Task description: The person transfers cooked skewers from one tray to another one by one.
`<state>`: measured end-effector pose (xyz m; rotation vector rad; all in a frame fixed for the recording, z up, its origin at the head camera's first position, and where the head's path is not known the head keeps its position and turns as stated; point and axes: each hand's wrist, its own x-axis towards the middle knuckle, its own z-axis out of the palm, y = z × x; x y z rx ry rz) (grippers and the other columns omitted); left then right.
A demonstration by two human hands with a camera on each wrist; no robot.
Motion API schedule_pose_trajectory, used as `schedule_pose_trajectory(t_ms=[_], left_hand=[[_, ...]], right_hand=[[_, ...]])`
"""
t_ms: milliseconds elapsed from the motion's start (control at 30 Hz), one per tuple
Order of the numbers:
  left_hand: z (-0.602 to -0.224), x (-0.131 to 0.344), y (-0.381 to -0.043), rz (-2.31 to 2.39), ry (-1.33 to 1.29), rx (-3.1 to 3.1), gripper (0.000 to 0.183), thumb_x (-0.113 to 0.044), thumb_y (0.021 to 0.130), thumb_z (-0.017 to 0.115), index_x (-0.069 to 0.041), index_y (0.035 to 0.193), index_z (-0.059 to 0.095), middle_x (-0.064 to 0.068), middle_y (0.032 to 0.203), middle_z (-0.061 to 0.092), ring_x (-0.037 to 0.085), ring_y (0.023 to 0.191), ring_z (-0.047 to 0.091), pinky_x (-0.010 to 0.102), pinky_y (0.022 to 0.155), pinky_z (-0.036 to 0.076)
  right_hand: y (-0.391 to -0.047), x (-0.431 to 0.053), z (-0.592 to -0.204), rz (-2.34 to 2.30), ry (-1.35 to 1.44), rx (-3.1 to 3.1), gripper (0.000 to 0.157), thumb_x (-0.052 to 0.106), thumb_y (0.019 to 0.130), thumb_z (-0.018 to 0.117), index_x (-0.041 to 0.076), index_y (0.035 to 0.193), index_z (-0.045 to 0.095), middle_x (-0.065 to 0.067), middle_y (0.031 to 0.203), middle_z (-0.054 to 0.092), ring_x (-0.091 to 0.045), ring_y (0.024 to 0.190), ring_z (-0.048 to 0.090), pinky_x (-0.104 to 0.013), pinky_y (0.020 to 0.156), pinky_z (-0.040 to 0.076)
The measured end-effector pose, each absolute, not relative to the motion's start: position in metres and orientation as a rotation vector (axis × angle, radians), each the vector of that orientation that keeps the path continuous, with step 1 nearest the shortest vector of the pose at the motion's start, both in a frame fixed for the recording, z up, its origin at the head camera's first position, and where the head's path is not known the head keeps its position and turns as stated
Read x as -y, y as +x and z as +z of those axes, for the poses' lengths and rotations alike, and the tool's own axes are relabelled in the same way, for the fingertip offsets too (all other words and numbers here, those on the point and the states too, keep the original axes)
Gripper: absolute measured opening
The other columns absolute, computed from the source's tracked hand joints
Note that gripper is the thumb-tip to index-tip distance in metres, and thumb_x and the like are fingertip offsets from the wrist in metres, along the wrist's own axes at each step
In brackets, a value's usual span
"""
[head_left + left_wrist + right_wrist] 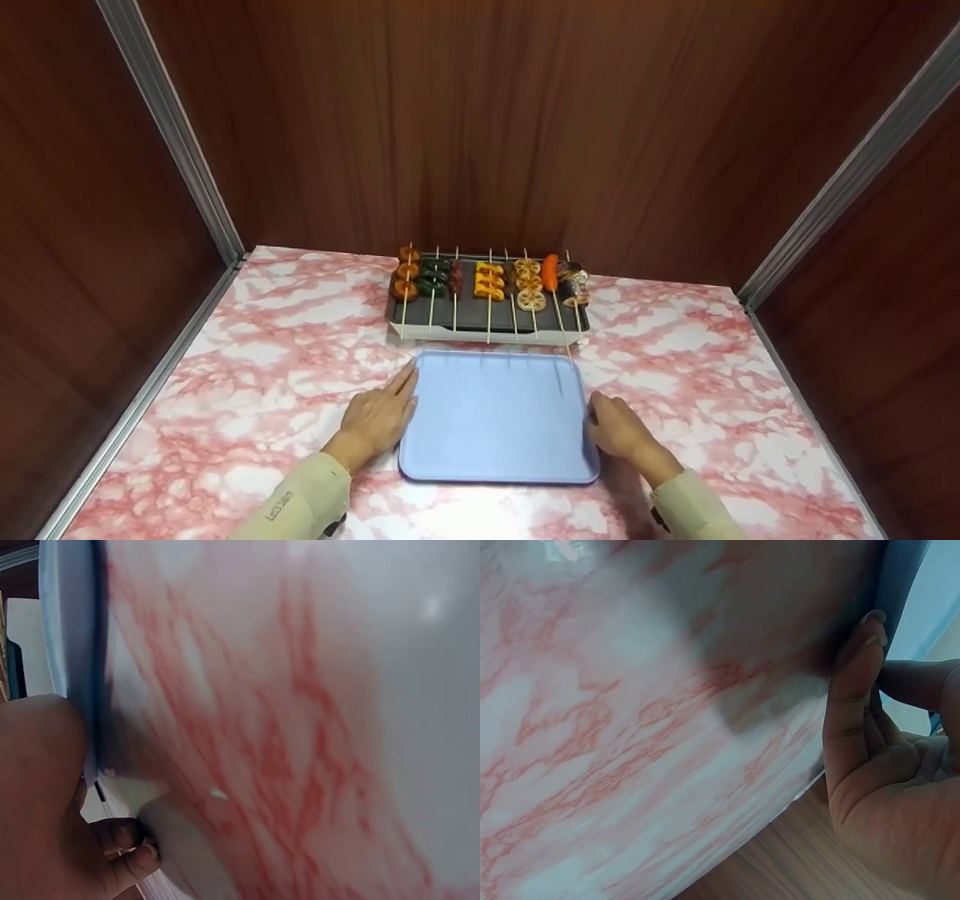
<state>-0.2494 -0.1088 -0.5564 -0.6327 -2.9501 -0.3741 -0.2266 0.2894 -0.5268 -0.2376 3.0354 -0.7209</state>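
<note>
A light-blue rectangular tray (499, 420) is before me, over the marbled table. My left hand (375, 420) lies along its left edge, fingers straight and pointing forward, the thumb near the rim. In the left wrist view the thumb of the left hand (37, 787) overlaps the tray's side (71, 622). At the opposite edge my right hand (619, 427) grips the tray with curled fingers. The right wrist view has the fingertips of the right hand (870, 787) at the tray's rim (904, 585), its thumb on the other side. No items lie on the tray.
Behind the tray stands a dark-topped grill (465, 319) bearing several skewers, among them yellow pieces (489, 281), lotus root slices (532, 301) and an orange sausage (550, 271). The sausage's stick reaches over the tray's back edge. Brown wood-look panels (465, 127) enclose the red-and-white table (262, 375).
</note>
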Motion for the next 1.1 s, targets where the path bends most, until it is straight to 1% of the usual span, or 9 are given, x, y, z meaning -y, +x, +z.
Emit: schedule_pose_trajectory(t_ms=[200,433,533,633,733,800,900,1000,1100], left_hand=[[-0.559,0.110,-0.251,-0.380,-0.641,2.942,0.052,-0.027,0.109,0.045,-0.005,0.155,0.043,0.004,0.165,0.036,0.031,0.075,0.066,0.042,0.066,0.052],[-0.560,0.111,-0.251,-0.467,-0.666,2.951,0.053,-0.026,0.109,0.045,-0.003,0.157,0.039,0.006,0.166,0.034,0.040,0.086,0.068,0.049,0.073,0.054],[-0.561,0.111,-0.251,-0.474,-0.665,2.950,0.053,-0.026,0.110,0.044,-0.003,0.157,0.039,0.006,0.166,0.033,0.041,0.089,0.068,0.049,0.075,0.054],[-0.561,0.111,-0.250,-0.473,-0.667,2.945,0.053,-0.026,0.109,0.044,-0.003,0.156,0.039,0.006,0.166,0.034,0.041,0.091,0.068,0.049,0.076,0.054],[-0.562,0.113,-0.250,-0.468,-0.661,2.950,0.053,-0.026,0.109,0.044,-0.004,0.157,0.040,0.006,0.166,0.034,0.041,0.093,0.068,0.049,0.076,0.054],[-0.562,0.114,-0.251,-0.464,-0.655,2.958,0.053,-0.027,0.109,0.044,-0.005,0.157,0.039,0.005,0.166,0.033,0.040,0.092,0.068,0.049,0.074,0.054],[-0.563,0.115,-0.252,-0.460,-0.655,2.964,0.054,-0.029,0.109,0.043,-0.006,0.158,0.038,0.004,0.166,0.032,0.039,0.089,0.068,0.047,0.071,0.054],[-0.567,0.115,-0.254,-0.446,-0.665,2.954,0.054,-0.030,0.110,0.040,-0.007,0.159,0.037,0.003,0.167,0.031,0.036,0.088,0.067,0.046,0.070,0.054],[-0.571,0.115,-0.255,-0.434,-0.662,2.949,0.055,-0.031,0.110,0.039,-0.008,0.160,0.035,0.002,0.168,0.029,0.035,0.087,0.067,0.045,0.069,0.053]], right_hand=[[-0.227,-0.290,-0.527,-0.750,-0.253,-3.032,0.016,0.000,0.092,0.064,0.007,0.081,0.054,-0.003,0.068,0.051,-0.020,0.063,0.049,-0.039,0.060,0.045],[-0.228,-0.293,-0.528,-0.748,-0.290,-3.037,0.015,-0.001,0.089,0.063,0.007,0.080,0.053,-0.003,0.067,0.051,-0.020,0.063,0.048,-0.039,0.060,0.045],[-0.229,-0.295,-0.527,-0.752,-0.257,-2.989,0.012,0.000,0.090,0.063,0.006,0.083,0.055,-0.004,0.070,0.052,-0.020,0.064,0.049,-0.038,0.061,0.045],[-0.234,-0.298,-0.524,-0.730,-0.225,-2.963,0.010,0.005,0.090,0.065,0.007,0.082,0.059,-0.003,0.071,0.055,-0.020,0.065,0.052,-0.038,0.062,0.046],[-0.242,-0.300,-0.516,-0.705,-0.211,-2.979,0.008,0.010,0.091,0.066,0.006,0.084,0.066,-0.003,0.074,0.062,-0.019,0.068,0.057,-0.040,0.065,0.049],[-0.248,-0.301,-0.508,-0.731,-0.180,-2.976,0.010,0.012,0.093,0.066,0.004,0.089,0.070,-0.004,0.076,0.065,-0.020,0.069,0.060,-0.042,0.066,0.052],[-0.258,-0.301,-0.495,-0.809,-0.147,-2.957,0.015,0.013,0.097,0.064,0.000,0.098,0.070,-0.007,0.078,0.067,-0.020,0.066,0.062,-0.041,0.064,0.053],[-0.269,-0.302,-0.482,-0.874,-0.179,-2.991,0.015,0.011,0.098,0.062,-0.001,0.096,0.070,-0.008,0.077,0.067,-0.018,0.062,0.061,-0.039,0.064,0.052],[-0.281,-0.301,-0.472,-0.904,-0.255,-3.064,0.013,0.009,0.096,0.063,-0.001,0.092,0.070,-0.008,0.077,0.068,-0.016,0.060,0.061,-0.039,0.067,0.051]])
